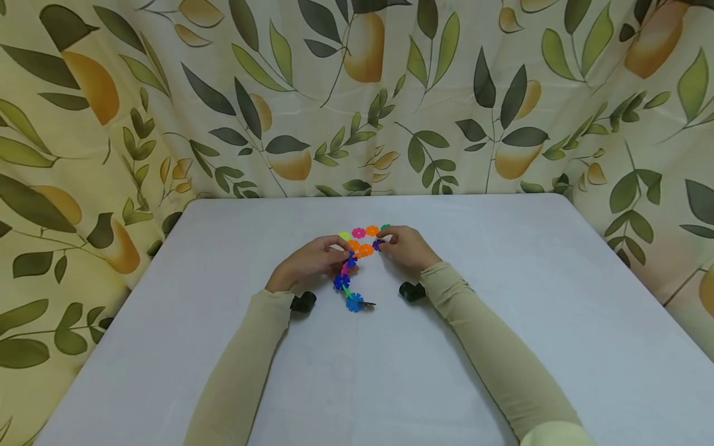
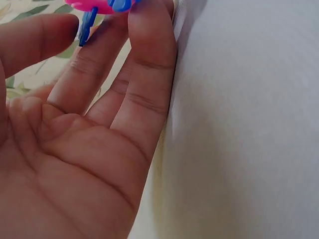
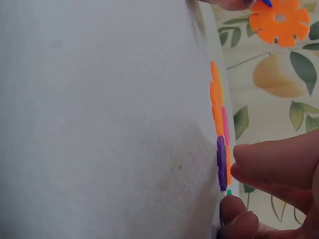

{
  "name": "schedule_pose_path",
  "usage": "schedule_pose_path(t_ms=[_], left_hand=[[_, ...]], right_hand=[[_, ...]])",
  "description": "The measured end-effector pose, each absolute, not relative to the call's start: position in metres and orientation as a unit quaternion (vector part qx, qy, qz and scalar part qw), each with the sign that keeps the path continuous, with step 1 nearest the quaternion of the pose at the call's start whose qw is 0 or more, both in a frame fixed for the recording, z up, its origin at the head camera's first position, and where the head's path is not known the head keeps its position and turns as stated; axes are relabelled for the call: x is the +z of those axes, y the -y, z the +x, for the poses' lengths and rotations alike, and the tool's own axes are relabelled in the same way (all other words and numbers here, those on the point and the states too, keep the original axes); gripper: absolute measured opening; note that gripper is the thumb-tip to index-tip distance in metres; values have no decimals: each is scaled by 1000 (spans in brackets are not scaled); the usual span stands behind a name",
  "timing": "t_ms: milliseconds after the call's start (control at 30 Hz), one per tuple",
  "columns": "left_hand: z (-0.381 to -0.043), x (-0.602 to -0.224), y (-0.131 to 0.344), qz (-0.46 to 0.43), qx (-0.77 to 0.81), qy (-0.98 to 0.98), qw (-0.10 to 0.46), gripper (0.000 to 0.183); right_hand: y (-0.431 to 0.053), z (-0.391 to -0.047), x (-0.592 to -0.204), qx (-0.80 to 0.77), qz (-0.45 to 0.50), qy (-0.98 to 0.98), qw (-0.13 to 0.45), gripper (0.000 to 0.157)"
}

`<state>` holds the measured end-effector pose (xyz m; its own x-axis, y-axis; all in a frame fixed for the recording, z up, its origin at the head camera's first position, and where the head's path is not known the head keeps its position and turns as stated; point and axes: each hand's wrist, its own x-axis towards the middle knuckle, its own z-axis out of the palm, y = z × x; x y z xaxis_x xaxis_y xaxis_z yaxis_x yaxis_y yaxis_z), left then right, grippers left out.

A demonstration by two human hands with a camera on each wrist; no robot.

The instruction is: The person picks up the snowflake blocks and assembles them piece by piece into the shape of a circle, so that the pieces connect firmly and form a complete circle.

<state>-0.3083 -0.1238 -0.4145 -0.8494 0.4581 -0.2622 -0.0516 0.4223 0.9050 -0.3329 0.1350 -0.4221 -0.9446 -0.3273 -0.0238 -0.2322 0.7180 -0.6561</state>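
My left hand (image 1: 312, 259) pinches a chain of slotted plastic flower discs. A blue disc (image 1: 351, 260) sits at its fingertips, and an upright orange disc (image 3: 279, 22) shows there in the right wrist view. A pink disc (image 2: 97, 5) of the chain is partly cut off in the left wrist view. The chain runs toward me over another blue disc (image 1: 341, 282) to a light blue disc (image 1: 354, 302) at the near end. My right hand (image 1: 408, 249) has its fingertips close beside a purple disc (image 3: 222, 163) that lies flat on the table.
Loose discs lie just beyond the hands: a pink disc (image 1: 359, 233), an orange disc (image 1: 372, 230), a yellow-green disc (image 1: 344, 236) and a partly hidden green disc (image 1: 386, 227). Black wrist cameras sit under both wrists. A leaf-patterned curtain (image 1: 357, 124) hangs behind the white table (image 1: 502, 248).
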Motion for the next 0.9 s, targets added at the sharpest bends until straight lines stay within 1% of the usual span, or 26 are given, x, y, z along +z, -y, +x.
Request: schedule_pose_path(t_ms=[167, 367, 500, 667, 900], left_hand=[[-310, -414, 126, 144, 522, -802, 252, 31], [-310, -417, 128, 152, 516, -798, 271, 39], [-308, -418, 128, 170, 522, -780, 299, 46], [-306, -418, 128, 184, 540, -753, 329, 44], [-304, -418, 128, 184, 563, -740, 319, 39]], right_hand=[[-136, -336, -424, -334, -156, -927, 62, 27], [-140, -330, -422, -357, -131, -921, 88, 25], [-148, -323, -424, -376, -106, -916, 91, 25], [-156, -320, -424, -401, -96, -907, 86, 20], [-157, -319, -421, -420, -123, -896, 78, 21]])
